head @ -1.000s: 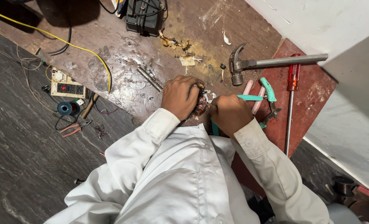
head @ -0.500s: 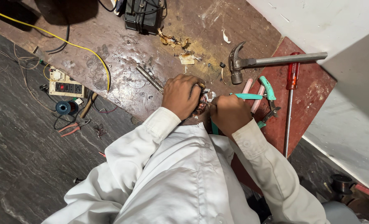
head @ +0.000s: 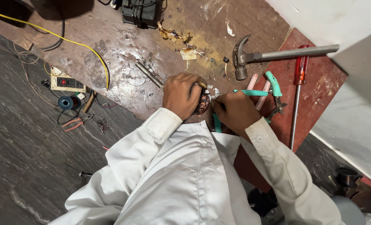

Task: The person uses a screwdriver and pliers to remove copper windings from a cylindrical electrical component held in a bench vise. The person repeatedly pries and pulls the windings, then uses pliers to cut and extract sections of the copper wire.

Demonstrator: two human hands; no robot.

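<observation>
Copper-wound coil [head: 202,104] is sitting at the near edge of the bench [head: 123,50], cupped in my left hand [head: 181,95], whose fingers are curling tight around it. My right hand [head: 235,110] is pinching something small at its end. I am judging the work midway: tools are lying out, the coil is exposed.

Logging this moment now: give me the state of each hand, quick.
Left hand: closed around a copper-wound motor part.
Right hand: closed, fingertips at the same part; what it holds cannot be told.
</observation>
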